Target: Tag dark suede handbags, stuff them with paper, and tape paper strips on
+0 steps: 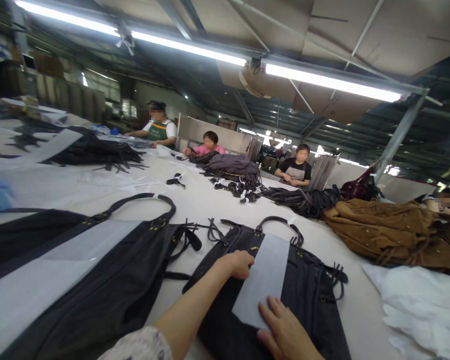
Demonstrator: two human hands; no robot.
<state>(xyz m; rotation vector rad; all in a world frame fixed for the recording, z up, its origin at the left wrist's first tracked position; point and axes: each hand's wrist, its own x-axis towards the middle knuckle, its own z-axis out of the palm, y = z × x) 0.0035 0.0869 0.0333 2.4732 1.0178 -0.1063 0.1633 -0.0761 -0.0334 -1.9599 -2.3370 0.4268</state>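
Observation:
A black handbag (pixel 303 280) lies flat in front of me, its looped handle (pixel 281 221) pointing away. Along its middle runs a white sheet (pixel 268 265). My left hand (pixel 240 264) is closed, with its fingers curled at the sheet's left edge; the fingertips are partly hidden. Near the sheet's lower end, my right hand (pixel 279 322) rests with fingers spread, touching the sheet and the bag. To the left lies another black handbag (pixel 108 285), also with a white strip (pixel 71 255) over it.
Brown bags (pixel 390 230) are piled at the right, above crumpled white material (pixel 427 305). Dark bags (pixel 228 165) and small strap pieces (pixel 243 190) lie farther back. More black bags (pixel 93 147) are at the far left. Several people sit around the table (pixel 153 175).

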